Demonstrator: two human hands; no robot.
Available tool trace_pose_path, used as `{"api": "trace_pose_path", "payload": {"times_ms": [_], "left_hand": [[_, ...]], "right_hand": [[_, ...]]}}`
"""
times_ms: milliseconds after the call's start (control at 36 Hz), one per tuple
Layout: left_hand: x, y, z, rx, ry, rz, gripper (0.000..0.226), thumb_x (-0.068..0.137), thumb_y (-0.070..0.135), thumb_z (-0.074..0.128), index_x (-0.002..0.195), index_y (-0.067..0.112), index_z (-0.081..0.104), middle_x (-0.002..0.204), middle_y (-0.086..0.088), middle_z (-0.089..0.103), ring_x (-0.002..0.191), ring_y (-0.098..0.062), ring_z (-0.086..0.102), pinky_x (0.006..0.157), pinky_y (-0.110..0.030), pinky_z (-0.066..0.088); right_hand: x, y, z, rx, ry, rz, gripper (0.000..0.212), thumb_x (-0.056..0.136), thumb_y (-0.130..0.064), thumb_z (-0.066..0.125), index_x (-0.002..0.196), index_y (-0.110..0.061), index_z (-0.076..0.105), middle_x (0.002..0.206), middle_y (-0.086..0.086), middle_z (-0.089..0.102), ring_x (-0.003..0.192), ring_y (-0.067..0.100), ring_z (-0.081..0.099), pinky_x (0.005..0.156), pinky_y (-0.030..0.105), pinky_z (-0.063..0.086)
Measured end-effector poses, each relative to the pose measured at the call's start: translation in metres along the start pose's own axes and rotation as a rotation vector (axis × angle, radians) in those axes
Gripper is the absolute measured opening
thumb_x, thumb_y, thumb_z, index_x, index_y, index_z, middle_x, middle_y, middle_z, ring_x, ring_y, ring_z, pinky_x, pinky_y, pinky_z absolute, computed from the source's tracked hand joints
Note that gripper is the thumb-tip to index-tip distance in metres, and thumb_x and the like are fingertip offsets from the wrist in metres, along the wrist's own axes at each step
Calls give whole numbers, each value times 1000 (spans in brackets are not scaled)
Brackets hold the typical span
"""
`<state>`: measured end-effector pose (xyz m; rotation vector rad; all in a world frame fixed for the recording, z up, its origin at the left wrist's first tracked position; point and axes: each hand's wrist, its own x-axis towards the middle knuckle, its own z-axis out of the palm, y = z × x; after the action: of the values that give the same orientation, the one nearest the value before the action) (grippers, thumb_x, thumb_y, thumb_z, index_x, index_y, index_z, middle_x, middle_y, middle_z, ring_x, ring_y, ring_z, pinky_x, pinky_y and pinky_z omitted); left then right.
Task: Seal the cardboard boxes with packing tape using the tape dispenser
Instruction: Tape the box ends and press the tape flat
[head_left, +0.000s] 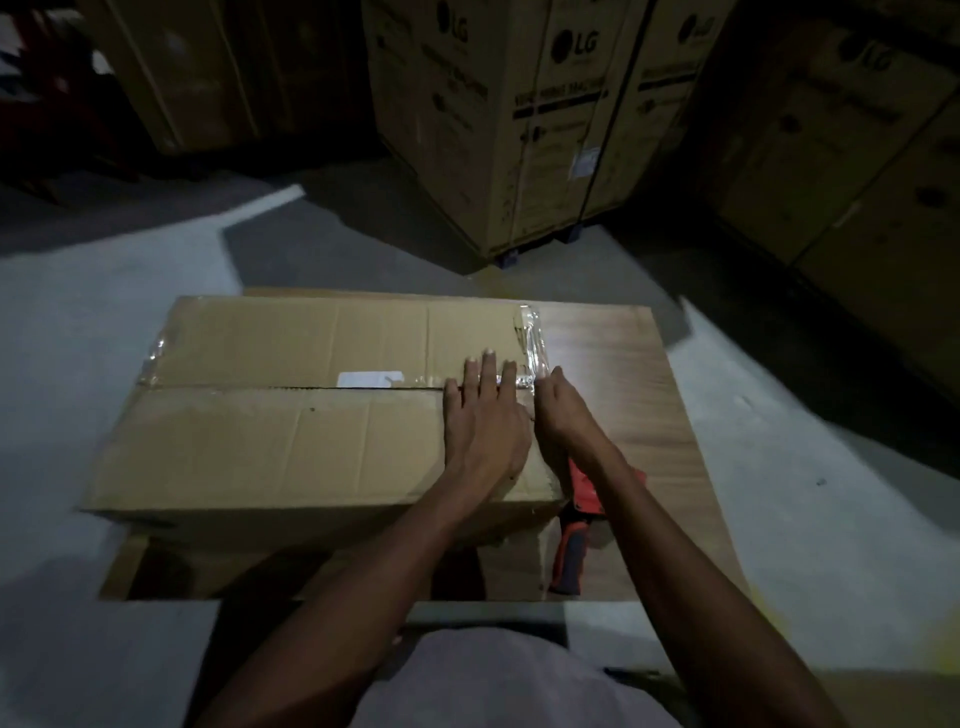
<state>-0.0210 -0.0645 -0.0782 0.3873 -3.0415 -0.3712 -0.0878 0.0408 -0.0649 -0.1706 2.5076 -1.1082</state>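
LG boxes (524, 130) stacked behind the cardboard box (311, 405)
Left hand (485, 415) flat on its taped seam; right hand (561, 410) curled at the edge, grip unclear; red tape dispenser (576, 525) beside.

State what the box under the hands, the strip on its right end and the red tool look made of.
Box: matte brown corrugated cardboard, creased panels. Strip: clear glossy plastic tape, wrinkled and glinting. Tool: likely red hard plastic with a darker grip; partly hidden by the arm.

Head view looks steeply down, close over box (311, 405).
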Motion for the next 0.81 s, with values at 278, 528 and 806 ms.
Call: {"api": "trace_pose_path", "payload": {"times_ms": [278,528,806], "left_hand": [[-3,0,-5,-7,-23,16,66,102,38,33,163,21,13,171,-8,4,157,-32,5,124,-54,9],[-3,-2,-5,2,-51,24,65,104,37,33,163,20,12,171,-9,1,157,-32,2,124,-54,7],[-5,-1,-1,16,-18,10,64,104,35,29,163,20,9,171,-9,0,157,-31,-1,126,-53,6]], "right_hand": [[-131,36,20,241,81,-35,39,115,-28,30,141,-13,54,131,12,64,123,22,58,103,26,45],[-127,23,23,-253,154,126,37,112,-26,30,141,-15,50,139,21,57,140,41,44,103,55,43],[-71,2,2,-388,73,-15,23,108,-17,35,111,-5,54,128,21,55,134,47,44,97,56,49]]}}
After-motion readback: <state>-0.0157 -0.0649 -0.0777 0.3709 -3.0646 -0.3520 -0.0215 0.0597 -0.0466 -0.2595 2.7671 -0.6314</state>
